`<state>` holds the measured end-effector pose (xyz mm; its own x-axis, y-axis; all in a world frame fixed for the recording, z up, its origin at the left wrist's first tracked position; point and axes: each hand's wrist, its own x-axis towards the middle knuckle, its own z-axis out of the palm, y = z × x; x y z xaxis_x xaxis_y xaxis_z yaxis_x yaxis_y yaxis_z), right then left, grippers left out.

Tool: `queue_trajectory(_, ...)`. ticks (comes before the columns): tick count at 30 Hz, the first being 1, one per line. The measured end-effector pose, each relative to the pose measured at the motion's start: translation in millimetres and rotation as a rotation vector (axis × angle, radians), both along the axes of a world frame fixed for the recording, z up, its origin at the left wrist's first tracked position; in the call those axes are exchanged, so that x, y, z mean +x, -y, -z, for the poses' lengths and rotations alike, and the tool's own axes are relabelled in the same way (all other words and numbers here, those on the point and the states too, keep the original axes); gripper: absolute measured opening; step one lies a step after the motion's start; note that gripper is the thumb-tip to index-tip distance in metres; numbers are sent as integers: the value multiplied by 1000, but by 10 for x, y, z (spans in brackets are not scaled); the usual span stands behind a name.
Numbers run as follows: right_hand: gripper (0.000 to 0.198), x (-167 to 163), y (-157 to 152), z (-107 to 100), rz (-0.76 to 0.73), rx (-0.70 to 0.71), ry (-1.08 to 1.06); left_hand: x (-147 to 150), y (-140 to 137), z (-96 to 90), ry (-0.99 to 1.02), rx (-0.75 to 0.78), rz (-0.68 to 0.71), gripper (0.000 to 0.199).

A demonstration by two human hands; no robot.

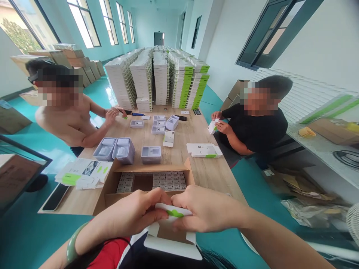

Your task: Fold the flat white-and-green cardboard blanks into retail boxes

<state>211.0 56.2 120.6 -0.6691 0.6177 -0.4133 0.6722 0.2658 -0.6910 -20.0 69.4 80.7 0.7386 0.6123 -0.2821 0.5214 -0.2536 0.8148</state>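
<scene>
Close to my body, both hands grip a small white carton with green print (174, 246). Its near end is open, with the flaps standing out. My left hand (140, 211) pinches the carton's far edge from the left, fingers bent. From the right, my right hand (200, 209) is closed on the same edge, its thumb and fingers near the green mark. Just beyond my hands, on the table, stands an open cardboard box (151, 168) with rows of small white boxes (169, 181) inside and a gap between them.
On the wooden table (207, 175) are plastic trays (123, 149), flat cartons (84, 172), more flat cartons (204, 150) and a phone (56, 196). Tall carton stacks (157, 78) rise behind. One person (67, 116) sits left; another (252, 119), right, holds a small box (213, 126).
</scene>
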Motion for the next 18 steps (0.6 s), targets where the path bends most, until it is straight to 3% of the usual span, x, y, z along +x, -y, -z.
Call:
queue_trajectory(3,28,-104,52,-90,-3,89,133,-14,16,-39,57,-99,-3,13)
queue_trajectory(8,30,-192,108,-175,-11,157,286,-69,-6,-39,147,-193,22,18)
queue_trajectory(14,28,-241,-45,-273,-2,100,287,-57,-41,-45,165,-244,-73,22)
queue_trajectory(16,29,-264,-49,-315,-13,116,279,-54,44,21,199,-252,-115,28)
queue_trajectory(18,32,-279,-10,-333,-65,171,289,-62,159,204,248,-233,-197,38)
